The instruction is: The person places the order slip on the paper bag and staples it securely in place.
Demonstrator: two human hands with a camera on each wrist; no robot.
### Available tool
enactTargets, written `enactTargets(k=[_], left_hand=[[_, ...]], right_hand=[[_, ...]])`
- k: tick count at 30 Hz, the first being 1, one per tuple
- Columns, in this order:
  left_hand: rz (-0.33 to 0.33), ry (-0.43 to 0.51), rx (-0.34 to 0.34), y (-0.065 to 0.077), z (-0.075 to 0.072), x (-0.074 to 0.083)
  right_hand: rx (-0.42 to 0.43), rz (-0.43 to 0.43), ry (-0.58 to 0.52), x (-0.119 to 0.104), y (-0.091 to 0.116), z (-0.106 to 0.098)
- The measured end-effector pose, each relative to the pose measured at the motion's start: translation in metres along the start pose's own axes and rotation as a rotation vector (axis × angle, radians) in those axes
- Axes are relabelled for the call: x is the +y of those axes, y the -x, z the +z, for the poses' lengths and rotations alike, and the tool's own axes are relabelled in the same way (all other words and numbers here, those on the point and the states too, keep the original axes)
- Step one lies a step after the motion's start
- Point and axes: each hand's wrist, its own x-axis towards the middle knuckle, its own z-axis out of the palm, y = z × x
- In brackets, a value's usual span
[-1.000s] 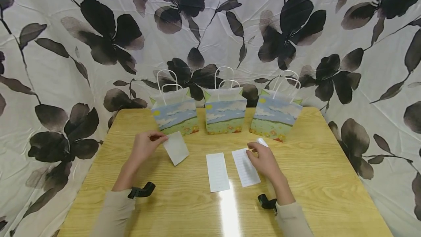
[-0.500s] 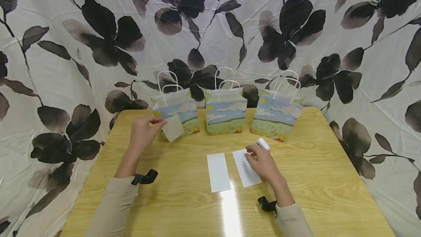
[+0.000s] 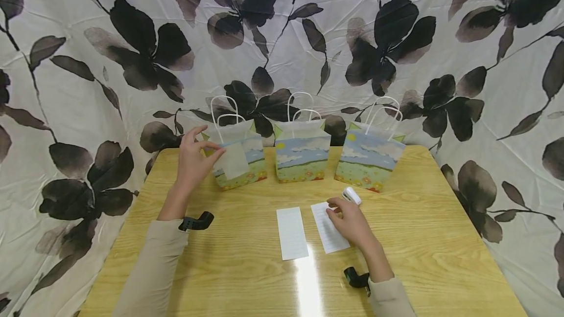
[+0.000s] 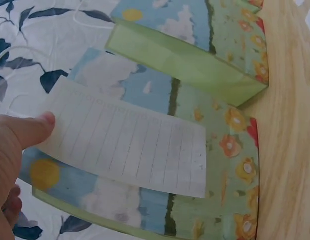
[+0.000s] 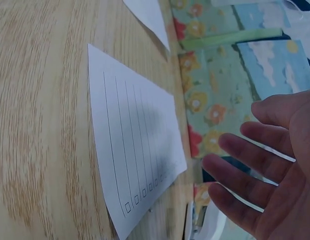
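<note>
Left of the two hands: the left hand (image 3: 191, 158), left of center, pinches a lined paper slip (image 3: 235, 162) near its upper left corner. Thumb lies on the lined face in the left wrist view; the index finger sticks up in the head view. Slip is held up in front of the left gift bag (image 3: 257, 166), covering part of its printed front; can't tell whether slip and bag touch.

Right hand (image 3: 352, 221), right of center: fingers parted and loosely bent, holding nothing. It hovers over the upper right part of the right sheet (image 3: 329, 235), which lies tilted on the desk (image 3: 229, 268). Right wrist view shows that sheet with ruled lines and small checkboxes, a gap between it and the fingertips. Middle sheet (image 3: 292, 234) lies just left of it, lower center.

Small white gadget (image 3: 352, 195), probably a stapler, sits just beyond the right fingers, partly hidden.

Middle gift bag (image 3: 303, 158) and right gift bag (image 3: 369, 158) stand in the same row at the far edge, all three with white handles and sky-and-meadow print. Floral cloth (image 3: 299, 53) fills the upper frame behind.
</note>
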Motion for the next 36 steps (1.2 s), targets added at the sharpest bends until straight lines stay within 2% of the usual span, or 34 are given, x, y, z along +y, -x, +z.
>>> enactTargets(k=[3, 6, 12, 20, 27, 32, 36], left_hand=[[-0.02, 0.064, -0.032, -0.006, 0.001, -0.001], [0.001, 0.099, -0.031, -0.011, 0.001, -0.001], [0.011, 0.097, -0.057, -0.019, 0.001, -0.006], [-0.089, 0.065, -0.189, -0.025, 0.0, -0.01], [-0.069, 0.073, -0.234, -0.032, -0.004, -0.015], [-0.061, 0.118, -0.23, -0.034, -0.001, -0.02], [-0.122, 0.185, -0.211, -0.031, 0.004, -0.021]], right_hand=[[0.0, -0.003, 0.01, 0.001, 0.0, 0.001], [0.0, -0.003, 0.015, 0.001, 0.0, 0.002], [-0.002, 0.003, -0.003, 0.001, 0.0, 0.004], [-0.01, -0.03, 0.012, -0.006, -0.005, 0.008], [-0.048, -0.065, 0.016, -0.024, -0.02, 0.006], [-0.08, -0.119, 0.015, -0.044, -0.038, 0.003], [-0.084, -0.176, 0.028, -0.065, -0.055, 0.001]])
